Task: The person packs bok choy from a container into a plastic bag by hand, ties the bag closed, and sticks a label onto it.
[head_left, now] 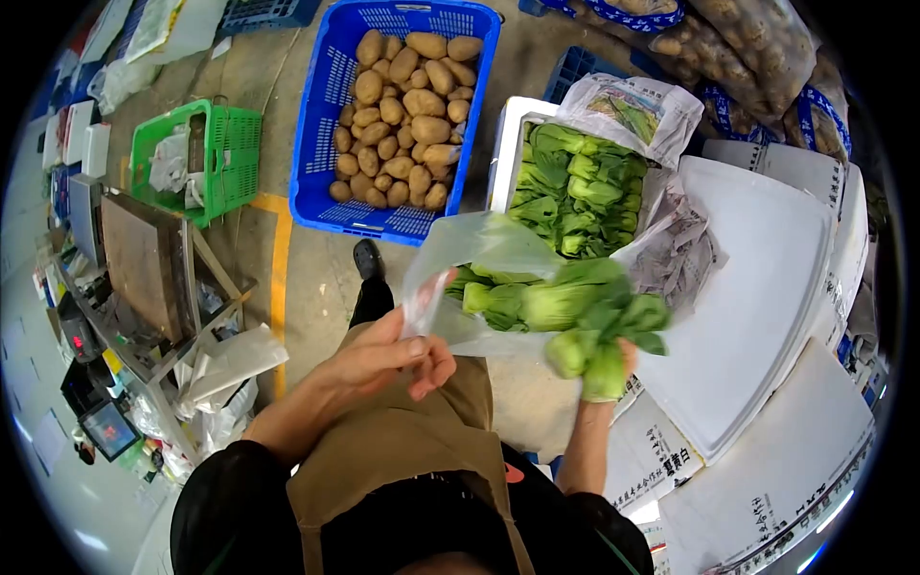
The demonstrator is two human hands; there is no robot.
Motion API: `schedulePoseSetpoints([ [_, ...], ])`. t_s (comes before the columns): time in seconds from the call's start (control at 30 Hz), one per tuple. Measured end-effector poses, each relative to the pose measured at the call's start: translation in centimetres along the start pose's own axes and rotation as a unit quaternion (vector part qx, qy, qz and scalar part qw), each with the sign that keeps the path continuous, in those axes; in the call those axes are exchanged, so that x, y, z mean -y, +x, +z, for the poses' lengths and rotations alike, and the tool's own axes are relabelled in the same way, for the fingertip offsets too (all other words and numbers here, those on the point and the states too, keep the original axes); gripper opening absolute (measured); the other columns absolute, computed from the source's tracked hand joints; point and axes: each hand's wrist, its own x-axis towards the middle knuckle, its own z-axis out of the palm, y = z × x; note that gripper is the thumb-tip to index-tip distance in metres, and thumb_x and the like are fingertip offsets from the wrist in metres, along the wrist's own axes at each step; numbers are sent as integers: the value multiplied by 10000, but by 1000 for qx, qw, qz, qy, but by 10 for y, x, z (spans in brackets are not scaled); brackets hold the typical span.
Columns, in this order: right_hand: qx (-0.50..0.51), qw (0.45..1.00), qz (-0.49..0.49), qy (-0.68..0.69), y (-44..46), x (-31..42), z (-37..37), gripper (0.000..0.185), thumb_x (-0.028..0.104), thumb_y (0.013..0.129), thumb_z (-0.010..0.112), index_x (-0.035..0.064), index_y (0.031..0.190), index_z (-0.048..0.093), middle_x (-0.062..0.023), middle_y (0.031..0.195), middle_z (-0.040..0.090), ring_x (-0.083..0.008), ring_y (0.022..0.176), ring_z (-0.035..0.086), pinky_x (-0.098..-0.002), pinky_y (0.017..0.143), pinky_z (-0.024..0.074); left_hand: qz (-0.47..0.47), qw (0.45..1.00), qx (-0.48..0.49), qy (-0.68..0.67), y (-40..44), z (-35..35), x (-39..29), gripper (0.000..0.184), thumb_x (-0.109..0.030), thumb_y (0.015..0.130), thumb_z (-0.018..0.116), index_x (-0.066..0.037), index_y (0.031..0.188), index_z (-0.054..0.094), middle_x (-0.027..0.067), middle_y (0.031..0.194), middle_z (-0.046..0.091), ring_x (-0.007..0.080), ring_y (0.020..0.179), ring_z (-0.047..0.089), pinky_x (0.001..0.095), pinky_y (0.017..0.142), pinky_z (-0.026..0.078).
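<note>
Here you are with greens and plastic right in front of your apron [402, 436], and the clear bag [450, 331] is partly filled! Your left hand [383, 356] is at the bag's left side, thumb out, the other fingers bent and only partly open, the thin film seemingly caught among them. Over to your right hand [629, 356]: it's up behind the bunched greens [604, 369], which it appears to grip, but leaves cover most of the fingers, so how tightly they close you can't tell from here.

Now the count: some leafy heads [494, 305] lie inside the plastic, seen through it, while the bunch at your right sticks out beyond the film, so that part looks unfinished. Just beyond, the white box [505, 153] has plenty left, its stacked greens [580, 182] packed in rows, with crumpled paper [676, 244] along one side. By the look of it, this bag is midway and most of the greens are yet to be handled. Farther off, the blue crate [307, 163] holds its potatoes [422, 101], well apart from both your hands, untouched by either
</note>
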Motion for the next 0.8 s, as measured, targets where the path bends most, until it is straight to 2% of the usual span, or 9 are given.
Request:
schedulePoseSetpoints([
  [0.13,-86,991,96,-14,16,-111,-4,456,143,783,563,44,1226,523,-132,1151,599,-278,1031,591,-412,876,499,-35,999,16,37,-4,2,7,1030,-520,800,652,-184,1480,-45,159,796,574,165,567,543,258,530,459],
  [0.27,-189,962,126,150,65,-202,-19,268,227,829,566,79,1051,584,-99,1008,636,-246,935,601,-372,819,506,-36,998,46,29,-12,-2,12,1032,-520,803,651,-169,1478,-45,163,798,576,167,564,545,263,515,459],
  [0.33,-133,963,161,168,78,-251,-47,252,176,833,612,79,1064,584,-70,1003,630,-217,928,595,-364,815,497,-24,998,38,36,-16,-4,12,1045,-538,794,652,-157,1477,-41,160,792,574,166,565,547,261,511,458],
  [0.4,-51,969,198,138,105,-347,-154,215,123,851,647,87,1055,594,-43,987,621,-180,916,578,-345,818,477,-19,998,32,46,-16,-3,6,1059,-555,785,653,-145,1476,-38,156,785,571,165,566,548,257,505,455],
  [0.53,-152,941,229,-197,54,-296,-88,208,105,805,668,78,1004,613,-45,922,632,-194,779,602,-380,712,503,-8,997,27,69,-11,-7,-1,1087,-584,768,653,-122,1474,-32,149,767,563,164,565,546,243,484,448],
  [0.6,-62,863,202,-459,43,-259,-65,216,98,778,659,48,983,613,-91,899,637,-252,735,609,-403,671,507,-17,997,38,63,-10,-10,-4,1084,-579,769,656,-123,1475,-29,152,764,565,164,558,544,240,479,449],
  [0.67,131,618,143,-762,36,-217,-50,228,100,750,641,14,959,611,-151,878,637,-324,706,609,-435,640,503,-17,997,29,69,-9,-9,-10,1056,-574,778,645,-112,1475,-1,149,789,559,157,585,538,240,509,451],
  [0.7,155,579,103,-794,30,-200,-32,268,159,721,632,-6,931,615,-218,886,619,-401,769,593,-439,687,491,-15,997,24,71,-7,-9,-12,1043,-571,783,640,-106,1475,13,148,801,557,153,598,535,240,524,452],
  [0.8,100,635,-235,-729,34,-179,46,298,241,736,652,34,948,622,-199,923,628,-386,844,595,-440,729,480,-21,996,47,71,-6,-11,-8,1052,-570,779,647,-98,1472,12,149,810,562,156,608,546,243,519,454],
])
